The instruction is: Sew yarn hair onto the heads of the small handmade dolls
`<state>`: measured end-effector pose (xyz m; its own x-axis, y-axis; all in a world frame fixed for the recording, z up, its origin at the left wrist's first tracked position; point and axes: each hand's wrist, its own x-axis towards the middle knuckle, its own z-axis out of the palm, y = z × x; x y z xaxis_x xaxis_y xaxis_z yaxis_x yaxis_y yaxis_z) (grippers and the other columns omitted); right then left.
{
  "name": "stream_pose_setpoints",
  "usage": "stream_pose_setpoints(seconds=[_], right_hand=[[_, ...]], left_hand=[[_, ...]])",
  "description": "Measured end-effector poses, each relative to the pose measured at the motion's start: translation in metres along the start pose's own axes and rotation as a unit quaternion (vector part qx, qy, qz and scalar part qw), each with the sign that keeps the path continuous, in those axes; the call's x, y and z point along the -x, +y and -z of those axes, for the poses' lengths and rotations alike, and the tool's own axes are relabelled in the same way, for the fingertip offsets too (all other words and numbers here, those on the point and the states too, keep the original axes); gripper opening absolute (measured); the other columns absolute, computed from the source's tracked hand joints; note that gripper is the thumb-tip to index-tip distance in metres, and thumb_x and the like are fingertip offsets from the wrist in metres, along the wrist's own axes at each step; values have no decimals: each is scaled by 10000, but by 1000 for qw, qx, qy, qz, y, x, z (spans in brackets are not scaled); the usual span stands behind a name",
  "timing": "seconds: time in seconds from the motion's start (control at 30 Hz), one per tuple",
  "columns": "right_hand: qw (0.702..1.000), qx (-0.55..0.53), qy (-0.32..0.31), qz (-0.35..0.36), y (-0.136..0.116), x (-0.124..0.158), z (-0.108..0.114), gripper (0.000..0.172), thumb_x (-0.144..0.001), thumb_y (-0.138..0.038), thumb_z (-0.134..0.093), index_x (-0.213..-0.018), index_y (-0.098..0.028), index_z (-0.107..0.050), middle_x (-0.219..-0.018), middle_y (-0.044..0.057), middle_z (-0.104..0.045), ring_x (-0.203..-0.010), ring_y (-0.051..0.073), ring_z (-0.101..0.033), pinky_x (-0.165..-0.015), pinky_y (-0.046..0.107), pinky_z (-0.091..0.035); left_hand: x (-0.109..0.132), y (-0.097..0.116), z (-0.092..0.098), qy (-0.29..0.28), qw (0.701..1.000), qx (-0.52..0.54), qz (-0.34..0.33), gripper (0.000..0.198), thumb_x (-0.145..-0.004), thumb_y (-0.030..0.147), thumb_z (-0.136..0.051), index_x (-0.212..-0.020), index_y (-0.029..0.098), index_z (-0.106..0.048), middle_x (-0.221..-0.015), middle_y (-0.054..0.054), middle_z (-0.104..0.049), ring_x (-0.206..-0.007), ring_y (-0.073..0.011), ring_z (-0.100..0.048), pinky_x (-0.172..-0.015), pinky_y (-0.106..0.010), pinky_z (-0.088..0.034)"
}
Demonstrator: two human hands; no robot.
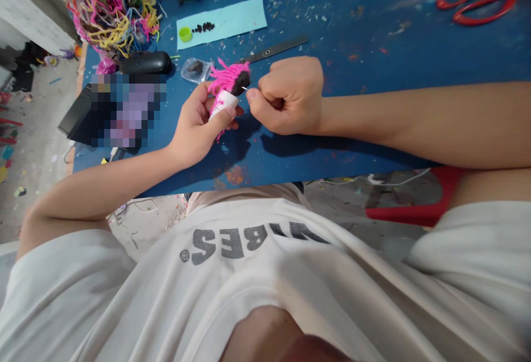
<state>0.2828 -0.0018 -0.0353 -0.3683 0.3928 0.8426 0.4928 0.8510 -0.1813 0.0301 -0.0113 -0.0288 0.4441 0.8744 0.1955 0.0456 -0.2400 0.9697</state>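
My left hand (199,124) is closed around a small doll-like figure (224,102) with a white cylindrical body, a dark head and bright pink yarn (227,76) hanging off it like hair. Its dark end points toward my right hand (288,96). There, thumb and forefinger pinch a thin, pale, needle-like tool (244,88), whose tip is at or close to the dark head; whether it touches, I cannot tell. Behind the figure lies a clear plastic bag (194,71) with a dark lump inside.
On the blue table (352,52) lie a light-blue strip (240,17) with small black bits and a green cap (185,34), a flat metal blade (282,48), red-handled scissors (477,2), a black case (145,63) and a blurred phone (133,110). Tangled yarn (114,13) is heaped at back left.
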Motion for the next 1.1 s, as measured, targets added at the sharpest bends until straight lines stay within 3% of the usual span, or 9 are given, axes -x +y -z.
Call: stream_pose_setpoints(seconds=[0.27,0.5,0.67,0.9,1.1], right_hand=[[995,-15,-69,-75,0,0,1,648,-1181,-479,-547,-667,-284,-205,-539,-6,-217,-572,210,-343,-657,454,-469],[999,-24,-17,-13,4,1,-4,613,-1188,-398,-528,-679,-279,-209,-547,-26,-223,-559,180,-272,-621,431,-384],[997,-30,-48,-56,5,4,-6,639,-1207,-441,-558,-657,-280,-274,-537,-13,-266,-588,204,-321,-672,451,-406],[998,-65,-16,-16,8,4,-7,592,-1208,-333,-571,-659,-271,-355,-564,-16,-379,-574,200,-320,-666,451,-366],[998,-62,-3,1,7,2,-8,581,-1200,-322,-568,-678,-266,-317,-558,-39,-301,-561,178,-265,-654,420,-327]], left_hand=[[0,0,-1,7,1000,5,-2,639,-1014,747,-981,-1325,244,-739,-1132,-91,-887,-1109,-319,-924,-896,-429,-776],[-1,-1,1,-5,1000,20,-6,716,-972,812,-997,-1338,258,-732,-1149,-95,-907,-1100,-306,-931,-855,-392,-772],[-2,-2,0,0,1000,5,-22,724,-963,842,-992,-1329,268,-743,-1061,-50,-885,-1022,-268,-923,-827,-358,-757],[-3,-1,2,-12,1000,19,-22,688,-969,810,-1001,-1292,264,-734,-1062,-52,-878,-1001,-266,-923,-822,-364,-755],[-2,0,1,-11,1000,23,-12,702,-963,803,-1007,-1302,259,-722,-1122,-78,-896,-1075,-291,-932,-845,-371,-760]])
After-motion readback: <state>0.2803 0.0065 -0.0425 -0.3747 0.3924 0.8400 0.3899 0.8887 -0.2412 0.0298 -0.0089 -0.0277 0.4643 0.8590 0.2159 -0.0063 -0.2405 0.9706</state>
